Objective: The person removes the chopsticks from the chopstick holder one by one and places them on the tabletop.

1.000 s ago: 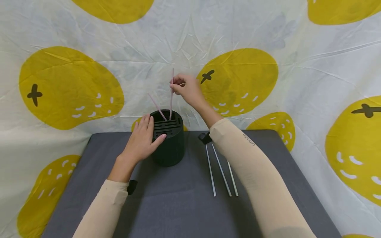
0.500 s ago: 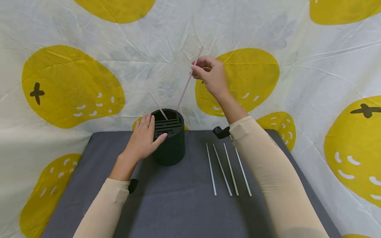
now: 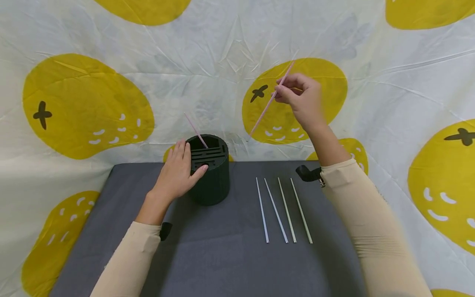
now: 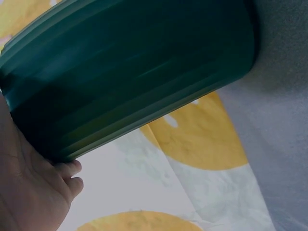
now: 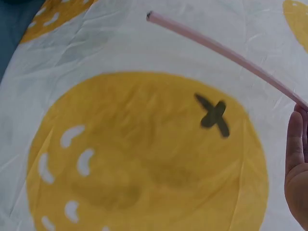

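Observation:
My left hand [image 3: 174, 171] holds the dark green round knife block [image 3: 209, 185], fingers along its left rim and thumb across the slotted top. In the left wrist view the block's side [image 4: 144, 72] fills much of the frame, with part of the hand [image 4: 33, 192] at lower left. One pink chopstick [image 3: 195, 130] leans in the block's open compartment. Another pink chopstick [image 3: 265, 111] is pinched between thumb and fingers of my right hand [image 3: 302, 99], raised right of the block and tilted. The right wrist view shows this chopstick [image 5: 221, 50] and the hand's edge [image 5: 297, 168].
Several pale metallic chopsticks [image 3: 276, 210] lie side by side on the grey tabletop [image 3: 222, 260], right of the block. A white cloth [image 3: 208, 41] with yellow fruit shapes hangs close behind the table.
My right hand has drawn the pink chopstick up out of the block and carried it to the right. The left hand and block stay in place.

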Demonstrator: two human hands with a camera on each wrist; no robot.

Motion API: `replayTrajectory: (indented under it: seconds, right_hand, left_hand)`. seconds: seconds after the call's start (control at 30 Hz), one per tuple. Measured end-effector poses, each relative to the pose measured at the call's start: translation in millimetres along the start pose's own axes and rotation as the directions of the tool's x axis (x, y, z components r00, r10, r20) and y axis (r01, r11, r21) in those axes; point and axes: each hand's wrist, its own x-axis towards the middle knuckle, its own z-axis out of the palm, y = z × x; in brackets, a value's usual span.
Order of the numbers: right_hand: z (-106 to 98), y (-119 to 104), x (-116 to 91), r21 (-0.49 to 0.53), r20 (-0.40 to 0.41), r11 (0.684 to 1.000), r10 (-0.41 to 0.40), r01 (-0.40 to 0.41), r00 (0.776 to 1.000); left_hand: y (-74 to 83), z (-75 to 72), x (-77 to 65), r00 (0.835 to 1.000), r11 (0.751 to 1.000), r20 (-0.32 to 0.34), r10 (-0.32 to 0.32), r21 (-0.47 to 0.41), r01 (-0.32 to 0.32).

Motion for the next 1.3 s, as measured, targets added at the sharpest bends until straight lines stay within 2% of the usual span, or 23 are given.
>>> replayTrajectory:
  seconds: [0.23,0.4,0.5,0.6,0.8,0.93,1.17,1.3]
  right_hand:
    - [-41,13,-25,-0.049,-0.003,0.996,0.076,-0.076,0.997]
    - [-67,24,-44,-0.12,-0.012,0.986,0.111,-0.112,0.994]
    - [-82,31,-57,-0.213,-0.017,0.964,0.16,-0.16,0.987]
    - [-97,41,-71,-0.306,-0.011,0.927,0.224,-0.217,0.974]
    - [-127,67,-99,-0.376,0.037,0.874,0.345,-0.307,0.938]
    - [-143,84,-116,-0.462,0.076,0.821,0.414,-0.336,0.907]
    - [-163,107,-136,-0.558,0.13,0.742,0.52,-0.371,0.844]
    - [-175,122,-146,-0.572,0.148,0.713,0.576,-0.405,0.804]
  left_hand:
    - [0.7,-2.0,-3.0,1.0,1.0,-0.001,-0.006,0.011,0.006]
    - [0.0,-2.8,-3.8,1.0,1.0,-0.001,-0.01,0.018,0.01]
    - [0.5,-2.3,-3.8,1.0,1.0,0.003,-0.007,0.023,0.007]
    - [1.3,-2.0,-4.2,1.0,1.0,0.01,-0.004,0.026,0.004]
    - [3.5,-1.6,-3.9,1.0,0.999,0.017,0.0,0.037,0.0]
    - [3.9,-2.4,-3.6,1.0,0.999,0.022,0.001,0.045,-0.002]
    - [5.3,-4.1,-5.2,1.0,0.999,0.019,-0.006,0.036,0.006]
    - [6.8,-3.9,-6.5,1.0,0.999,0.007,-0.009,0.044,0.009]
